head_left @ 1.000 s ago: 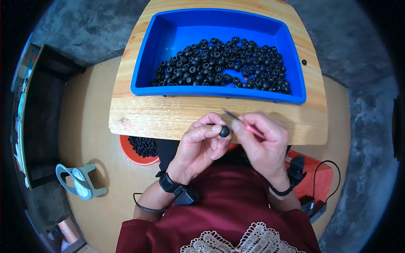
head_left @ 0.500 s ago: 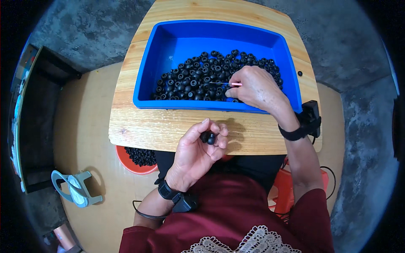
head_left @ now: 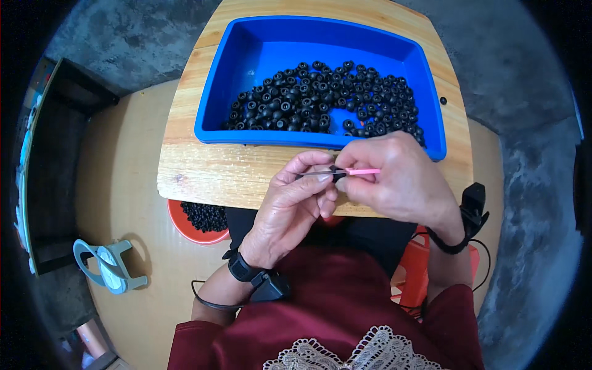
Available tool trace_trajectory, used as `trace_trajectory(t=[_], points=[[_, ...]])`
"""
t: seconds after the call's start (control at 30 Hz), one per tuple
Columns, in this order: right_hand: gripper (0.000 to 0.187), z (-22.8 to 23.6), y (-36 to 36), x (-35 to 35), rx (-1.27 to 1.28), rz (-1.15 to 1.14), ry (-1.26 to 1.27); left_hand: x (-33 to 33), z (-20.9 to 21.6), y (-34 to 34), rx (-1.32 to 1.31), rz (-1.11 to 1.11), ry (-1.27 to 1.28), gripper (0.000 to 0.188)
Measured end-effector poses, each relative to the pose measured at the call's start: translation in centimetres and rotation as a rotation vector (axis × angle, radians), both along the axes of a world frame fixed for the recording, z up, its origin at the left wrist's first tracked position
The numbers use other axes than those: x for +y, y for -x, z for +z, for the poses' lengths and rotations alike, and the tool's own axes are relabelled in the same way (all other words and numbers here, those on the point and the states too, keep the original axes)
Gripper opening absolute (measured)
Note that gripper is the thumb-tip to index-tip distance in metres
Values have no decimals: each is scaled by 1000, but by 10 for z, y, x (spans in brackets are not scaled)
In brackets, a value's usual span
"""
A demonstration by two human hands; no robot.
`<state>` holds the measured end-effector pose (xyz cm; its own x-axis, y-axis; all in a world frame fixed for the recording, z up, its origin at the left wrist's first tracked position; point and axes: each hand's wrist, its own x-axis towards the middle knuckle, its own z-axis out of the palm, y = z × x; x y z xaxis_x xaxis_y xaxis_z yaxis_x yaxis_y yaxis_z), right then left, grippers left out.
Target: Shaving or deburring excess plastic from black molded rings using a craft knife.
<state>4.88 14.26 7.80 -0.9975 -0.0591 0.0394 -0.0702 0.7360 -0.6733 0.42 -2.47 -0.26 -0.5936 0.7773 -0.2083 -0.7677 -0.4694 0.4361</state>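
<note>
In front of the blue tray (head_left: 271,137), my two hands meet over the near part of the wooden table. My left hand (head_left: 287,206) is closed, its thumb and fingers at a small black round part (head_left: 338,175); anything deeper in the palm is hidden. A tool with a pink handle (head_left: 364,171) and a thin metal shaft is pinched in my right hand (head_left: 398,179). The shaft lies across the black part and points left over my left thumb. Many loose black round parts (head_left: 290,102), several with ring-shaped openings, fill the near portion of the tray.
One black part (head_left: 443,100) lies on the table right of the tray. Below the table's left edge, a red basin (head_left: 185,229) holds small black pieces. A grey-blue plastic stool (head_left: 116,266) stands on the floor at left, beside a dark shelf (head_left: 46,179). Red stool (head_left: 416,274) at right.
My right hand has come out of the tray toward me with the pink-handled tool and now meets my left hand. The left fingers have shifted slightly up, closing around the black part.
</note>
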Motion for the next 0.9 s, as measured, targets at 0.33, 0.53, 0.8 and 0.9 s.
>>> trace_trajectory(t=[0.33, 0.53, 0.8, 0.9], points=[[18, -29, -35, -28, 257, -283, 289, 3, 2, -10, -104, 20, 2, 15], [17, -36, -39, -27, 284, -289, 298, -1, 1, -11, -92, -36, 20, 22], [15, -36, -48, -27, 305, -387, 469, -2, -7, -9, -167, -114, -195, 20], [16, -37, -53, -26, 315, -408, 436, -2, -11, -9, -166, -102, -205, 20]])
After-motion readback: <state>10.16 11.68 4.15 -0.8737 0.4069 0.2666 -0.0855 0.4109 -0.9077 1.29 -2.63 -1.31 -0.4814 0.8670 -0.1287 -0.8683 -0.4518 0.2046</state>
